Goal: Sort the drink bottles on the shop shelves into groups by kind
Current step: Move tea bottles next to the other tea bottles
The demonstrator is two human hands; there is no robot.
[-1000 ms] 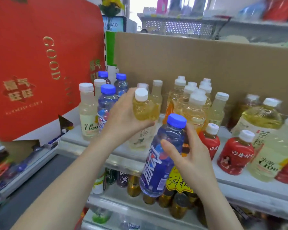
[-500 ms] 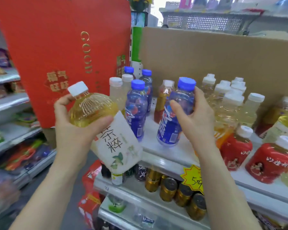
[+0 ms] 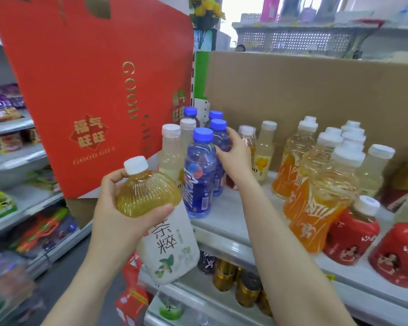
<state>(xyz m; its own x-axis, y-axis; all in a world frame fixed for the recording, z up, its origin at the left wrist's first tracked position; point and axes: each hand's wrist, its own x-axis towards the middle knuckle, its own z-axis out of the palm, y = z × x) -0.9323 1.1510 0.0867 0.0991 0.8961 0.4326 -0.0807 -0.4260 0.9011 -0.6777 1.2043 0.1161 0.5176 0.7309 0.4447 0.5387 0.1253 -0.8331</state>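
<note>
Holding entry: tea bottle (image 3: 146,194), amber liquid, white cap, pale label with green leaves. It is tilted cap-up and carried off the shelf, in front of and to the left of the front blue bottle (image 3: 199,175). The left hand (image 3: 114,215) grips it, with fingers and thumb wrapped round its ribbed shoulder.

Second blue bottle (image 3: 220,137): blue cap, upright, just behind and right of the front blue bottle. The right hand (image 3: 236,158) is curled round its upper body.

Front blue bottle: upright near the edge of the white shelf (image 3: 226,222), untouched by either hand.

Two more blue-capped bottles (image 3: 190,112): at the back, behind the front blue bottle.

Pale white-capped bottles (image 3: 171,149): touching or just left of the front blue bottle.

Small yellow-labelled bottle (image 3: 264,151): right of the front blue bottle, beyond the right hand.

Orange-labelled bottles (image 3: 316,208): a cluster well to the right.

Red-labelled bottles (image 3: 353,234): further right again, at the shelf front.

Gold cans (image 3: 247,287): on the tier below and to the right of the front blue bottle.

Red gift box (image 3: 92,78): left of the front blue bottle, and behind it.

Cardboard sheet (image 3: 316,90): backing the row.
</note>
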